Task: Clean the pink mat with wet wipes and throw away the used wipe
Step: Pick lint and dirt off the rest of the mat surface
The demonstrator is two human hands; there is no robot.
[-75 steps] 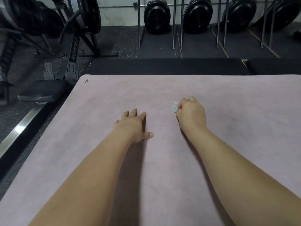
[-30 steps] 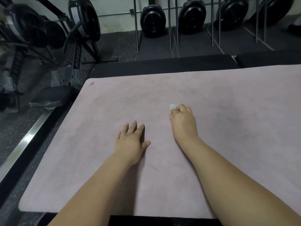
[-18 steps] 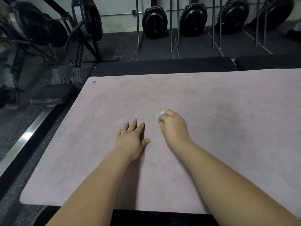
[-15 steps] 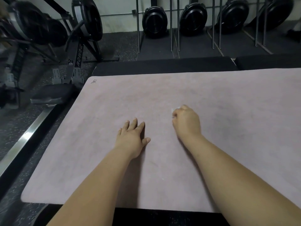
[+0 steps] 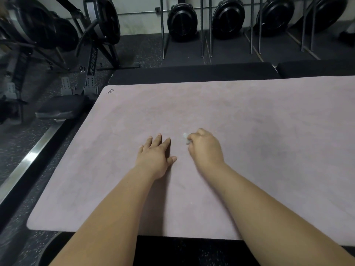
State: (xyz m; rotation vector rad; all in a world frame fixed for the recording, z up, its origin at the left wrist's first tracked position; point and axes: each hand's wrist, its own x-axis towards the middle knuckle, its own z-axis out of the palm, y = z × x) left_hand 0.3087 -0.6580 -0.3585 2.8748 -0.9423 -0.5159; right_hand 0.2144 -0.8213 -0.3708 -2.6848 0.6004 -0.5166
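The pink mat [image 5: 240,116] lies flat across the floor and fills most of the view. My left hand [image 5: 155,156] rests flat on it near the middle, fingers straight. Just to its right, my right hand [image 5: 205,148] is curled around a small white wet wipe [image 5: 185,136] and presses it onto the mat. Only a bit of the wipe pokes out past my fingers; the remainder is hidden in my fist.
Rowing machines [image 5: 92,45] stand at the left, one with a seat [image 5: 61,108] on a metal rail [image 5: 28,160] along the mat's left edge. Black pads [image 5: 192,72] border the far edge. More machines [image 5: 182,18] stand upright against the back wall.
My right hand has rubbed the wipe back and forth sideways and now sits closer to my left hand. The left hand has stayed flat in place.
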